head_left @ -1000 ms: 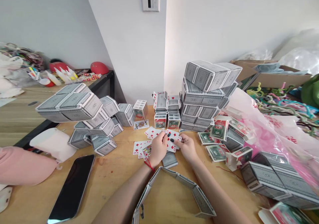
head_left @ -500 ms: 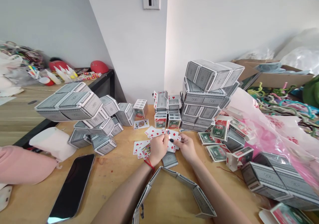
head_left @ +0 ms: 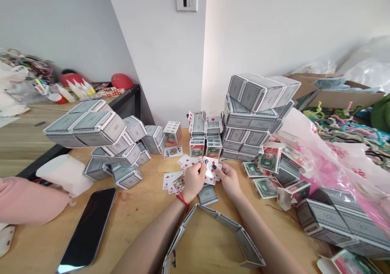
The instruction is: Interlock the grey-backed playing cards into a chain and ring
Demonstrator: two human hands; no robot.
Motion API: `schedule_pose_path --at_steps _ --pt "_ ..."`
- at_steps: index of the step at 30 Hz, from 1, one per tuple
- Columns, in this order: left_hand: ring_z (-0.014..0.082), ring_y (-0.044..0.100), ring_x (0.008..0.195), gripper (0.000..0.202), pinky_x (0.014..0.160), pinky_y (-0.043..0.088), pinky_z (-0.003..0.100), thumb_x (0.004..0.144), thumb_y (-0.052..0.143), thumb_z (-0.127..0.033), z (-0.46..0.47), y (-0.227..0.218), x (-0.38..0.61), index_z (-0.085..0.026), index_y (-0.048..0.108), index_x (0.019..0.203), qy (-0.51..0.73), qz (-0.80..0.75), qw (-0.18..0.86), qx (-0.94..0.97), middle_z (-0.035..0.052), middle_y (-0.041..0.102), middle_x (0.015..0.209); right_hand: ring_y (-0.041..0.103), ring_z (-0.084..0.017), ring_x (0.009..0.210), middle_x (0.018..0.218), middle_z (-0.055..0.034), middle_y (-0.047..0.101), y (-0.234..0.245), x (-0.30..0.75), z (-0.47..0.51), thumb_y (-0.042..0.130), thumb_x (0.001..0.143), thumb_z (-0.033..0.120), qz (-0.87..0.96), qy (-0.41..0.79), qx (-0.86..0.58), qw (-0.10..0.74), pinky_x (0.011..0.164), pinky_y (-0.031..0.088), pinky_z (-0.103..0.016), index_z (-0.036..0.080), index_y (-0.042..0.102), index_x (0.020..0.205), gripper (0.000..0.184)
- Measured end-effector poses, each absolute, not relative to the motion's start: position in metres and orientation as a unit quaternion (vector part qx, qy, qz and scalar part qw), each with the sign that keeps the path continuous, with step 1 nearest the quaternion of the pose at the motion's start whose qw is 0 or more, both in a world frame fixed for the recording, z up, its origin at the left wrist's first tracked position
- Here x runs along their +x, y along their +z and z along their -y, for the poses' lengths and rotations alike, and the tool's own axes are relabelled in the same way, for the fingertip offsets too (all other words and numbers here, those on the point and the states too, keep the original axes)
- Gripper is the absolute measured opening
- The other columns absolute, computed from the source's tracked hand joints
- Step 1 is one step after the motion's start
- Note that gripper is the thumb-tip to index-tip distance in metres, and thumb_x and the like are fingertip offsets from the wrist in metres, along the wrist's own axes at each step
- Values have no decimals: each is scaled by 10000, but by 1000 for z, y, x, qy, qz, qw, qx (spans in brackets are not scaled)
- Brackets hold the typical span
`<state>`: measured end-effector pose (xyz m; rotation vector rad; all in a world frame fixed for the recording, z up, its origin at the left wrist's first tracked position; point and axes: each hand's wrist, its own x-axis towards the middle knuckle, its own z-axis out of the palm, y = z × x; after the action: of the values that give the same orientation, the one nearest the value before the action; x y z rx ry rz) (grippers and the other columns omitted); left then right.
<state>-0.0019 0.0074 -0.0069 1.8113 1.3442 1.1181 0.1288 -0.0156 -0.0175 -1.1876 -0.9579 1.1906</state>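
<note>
Between my two hands are playing cards (head_left: 211,172) with red diamonds, face up. My left hand (head_left: 194,180) is closed on their left edge, thumb on top. My right hand (head_left: 229,179) pinches the right edge, its dark-nailed thumb lying over the face. Just left of my left hand, loose face-up cards (head_left: 173,182) are fanned on the table, with more diamond cards (head_left: 187,161) behind. A patterned card stack (head_left: 208,195) lies back up below my hands. Between my forearms stands a bent strip of joined cards (head_left: 217,216).
Tall stacks of card-covered blocks stand at right (head_left: 248,117) and left (head_left: 88,129). Green-and-red card boxes (head_left: 266,187) lie right of my hand, near pink plastic (head_left: 332,164). A black phone (head_left: 88,229) rests front left. One king card (head_left: 172,151) lies behind the fan.
The cards between my hands have drawn closer together and overlap more now. My right thumb has shifted slightly right and up. The view has moved a little.
</note>
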Motion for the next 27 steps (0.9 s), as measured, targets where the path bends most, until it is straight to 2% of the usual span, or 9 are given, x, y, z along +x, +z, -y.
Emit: schedule_pose_path --at_steps 4,7,12,18,27 --pt "90 357 461 350 497 240 233 820 389 -349 -9 -7 -3 -178 357 517 422 -513 305 683 -27 420 479 488 -125 482 590 -2 591 -15 130 16 629 642 446 393 527 -481 580 461 389 -238 170 593 730 292" --pt "94 357 478 309 503 239 232 822 383 -325 -9 -6 -3 -182 356 549 425 -508 309 682 -30 408 502 502 -125 503 636 -5 610 -13 131 18 626 646 358 383 542 -464 587 469 392 -230 170 609 788 237" --pt "100 355 495 276 504 236 236 831 368 -308 -10 -5 -3 -184 357 585 428 -507 308 682 -31 387 525 525 -127 534 734 -20 638 -11 130 19 598 657 283 378 555 -453 587 480 413 -231 173 600 935 299" --pt "99 354 489 263 494 228 237 831 369 -299 -11 -3 -5 -183 373 595 423 -518 293 683 -29 393 525 532 -122 526 688 -19 640 -9 129 18 604 674 320 411 535 -466 573 475 423 -225 169 616 871 248" --pt "89 367 479 264 489 237 221 845 354 -296 -9 -5 -4 -178 362 608 419 -526 274 687 -34 415 526 571 -155 529 638 -30 650 -17 130 17 594 687 371 438 498 -482 573 503 461 -266 153 612 846 270"
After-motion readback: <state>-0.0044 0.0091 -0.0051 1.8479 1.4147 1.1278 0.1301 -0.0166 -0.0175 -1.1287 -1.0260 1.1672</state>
